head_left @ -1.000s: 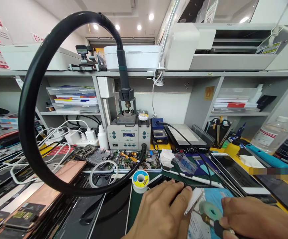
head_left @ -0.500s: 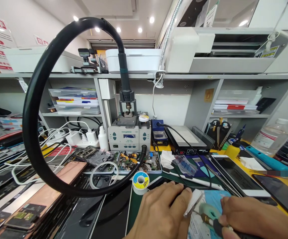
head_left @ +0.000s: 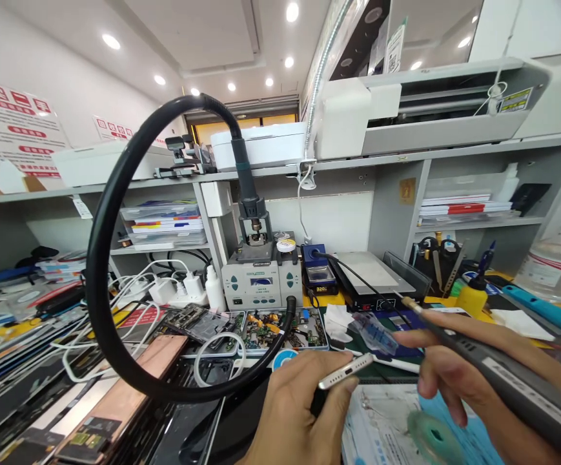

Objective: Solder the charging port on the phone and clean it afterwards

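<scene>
My left hand (head_left: 299, 407) is closed around a white phone (head_left: 346, 372). The phone's bottom edge, with its charging port and speaker holes, faces me. In my right hand (head_left: 476, 387) a dark, thick electric screwdriver (head_left: 498, 371) with a brass-coloured collar rests along the fingers. Its thin tip points up and left, apart from the phone. Below, a translucent green round dish (head_left: 434, 436) lies on a blue and white printed sheet (head_left: 381, 420). Partly behind my left hand is a solder spool (head_left: 284, 359).
A hot air station (head_left: 261, 284) with a looping black hose (head_left: 97, 290) stands ahead. Nearby are a soldering station (head_left: 319, 271), a hot plate (head_left: 372, 274) and a tray of small parts (head_left: 304, 329). Phones and panels (head_left: 130, 381) are piled on the left; a yellow bottle (head_left: 471, 298) stands right.
My right hand has lifted the screwdriver up from beside the dish. My left hand has raised and turned the phone so its port edge faces me. The camera view has tilted upward.
</scene>
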Available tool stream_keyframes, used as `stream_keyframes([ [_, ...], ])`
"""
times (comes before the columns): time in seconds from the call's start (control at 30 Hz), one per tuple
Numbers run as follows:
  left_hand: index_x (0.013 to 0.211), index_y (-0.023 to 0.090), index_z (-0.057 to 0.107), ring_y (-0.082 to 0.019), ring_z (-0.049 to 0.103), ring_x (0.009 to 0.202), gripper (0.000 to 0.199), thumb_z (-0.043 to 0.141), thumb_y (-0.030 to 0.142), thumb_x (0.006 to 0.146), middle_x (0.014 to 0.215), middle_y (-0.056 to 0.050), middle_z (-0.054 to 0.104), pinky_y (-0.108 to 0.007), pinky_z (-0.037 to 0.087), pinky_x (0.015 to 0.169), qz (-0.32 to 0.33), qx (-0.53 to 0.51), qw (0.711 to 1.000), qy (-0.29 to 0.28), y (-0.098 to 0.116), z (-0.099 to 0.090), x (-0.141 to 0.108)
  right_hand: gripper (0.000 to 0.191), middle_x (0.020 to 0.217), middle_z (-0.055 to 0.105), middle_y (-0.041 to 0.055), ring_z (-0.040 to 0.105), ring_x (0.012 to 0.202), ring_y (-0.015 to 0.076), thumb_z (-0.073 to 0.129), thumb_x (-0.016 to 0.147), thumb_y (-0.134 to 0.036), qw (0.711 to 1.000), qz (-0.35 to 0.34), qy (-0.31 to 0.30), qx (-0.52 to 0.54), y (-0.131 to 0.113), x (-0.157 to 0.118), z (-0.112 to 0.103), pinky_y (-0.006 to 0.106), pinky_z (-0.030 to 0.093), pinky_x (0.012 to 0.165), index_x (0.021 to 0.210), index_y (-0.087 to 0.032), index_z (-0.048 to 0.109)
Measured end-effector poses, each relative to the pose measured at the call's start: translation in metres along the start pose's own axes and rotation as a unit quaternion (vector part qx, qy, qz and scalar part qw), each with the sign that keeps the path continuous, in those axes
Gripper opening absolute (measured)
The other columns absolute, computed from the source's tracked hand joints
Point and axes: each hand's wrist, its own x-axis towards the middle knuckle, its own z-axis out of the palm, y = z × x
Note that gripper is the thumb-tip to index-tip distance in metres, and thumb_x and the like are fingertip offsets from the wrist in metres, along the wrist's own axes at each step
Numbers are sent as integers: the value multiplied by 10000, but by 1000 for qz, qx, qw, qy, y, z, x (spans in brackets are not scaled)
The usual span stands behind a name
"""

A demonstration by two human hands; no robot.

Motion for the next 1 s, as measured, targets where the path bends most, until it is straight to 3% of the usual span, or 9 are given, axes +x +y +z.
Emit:
stream_keyframes([
  [0.07, 1184, 220, 712, -205, 744, 993, 255, 618, 154, 957, 1080, -68, 786, -349, 606, 909, -5, -17, 1000, -9, -1, -1, 1, 326, 698, 775, -29, 617, 360, 123, 695, 867, -416, 996, 37, -49, 69, -11, 2, 10, 191, 547, 370, 1174, -308, 689],
  [0.17, 1212, 240, 703, -215, 731, 1039, 295, 642, 150, 937, 1114, -63, 779, -365, 586, 944, -14, -25, 999, -23, -1, -1, 1, 314, 856, 806, -9, 640, 422, 117, 741, 810, -442, 976, 143, -38, 160, -29, -6, 27, 180, 563, 409, 1097, -317, 718],
  [0.23, 1206, 270, 706, -217, 730, 1035, 306, 645, 158, 928, 1112, -46, 780, -372, 577, 947, -40, -30, 998, -32, 3, -1, 1, 253, 927, 814, 0, 727, 569, 149, 756, 794, -404, 967, 161, -38, 192, -35, -12, 36, 170, 589, 473, 1032, -319, 731],
  [0.4, 1072, 299, 728, -219, 711, 997, 175, 666, 268, 911, 1044, -9, 780, -371, 562, 925, -142, -33, 989, 2, 16, 2, 0, 206, 941, 826, 7, 791, 762, 206, 783, 786, -392, 968, 127, -45, 212, -30, -16, 41, 186, 623, 559, 975, -319, 743],
  [0.53, 1075, 264, 690, -220, 715, 961, 169, 588, 329, 957, 1033, -45, 759, -365, 594, 899, -122, -41, 992, -19, 15, 4, -2, 222, 908, 824, 9, 796, 768, 226, 787, 789, -433, 975, 102, -65, 187, -23, -16, 39, 201, 620, 530, 977, -320, 752],
  [0.7, 1071, 280, 650, -211, 733, 1004, 238, 418, 293, 1022, 1085, -35, 760, -352, 631, 858, -89, 13, 996, -27, 13, 3, -2, 245, 861, 814, -4, 784, 732, 212, 802, 764, -482, 985, 75, -39, 152, -22, -17, 41, 222, 641, 607, 933, -315, 740],
  [0.83, 1092, 332, 667, -185, 724, 1067, 381, 312, 206, 1037, 1152, 31, 752, -291, 648, 745, -118, 49, 992, -19, 20, -1, -6, 253, 864, 808, -8, 777, 716, 197, 803, 765, -449, 987, 75, -44, 132, -21, -18, 41, 207, 635, 605, 960, -307, 726],
  [1.0, 1126, 308, 705, -223, 674, 1154, 419, 294, 253, 1059, 1176, 0, 746, -388, 589, 952, -145, -3, 989, -29, 20, -5, -6, 232, 868, 815, -57, 786, 726, 178, 799, 788, -340, 987, 47, -79, 133, -20, -14, 36, 160, 594, 508, 996, -338, 698],
])
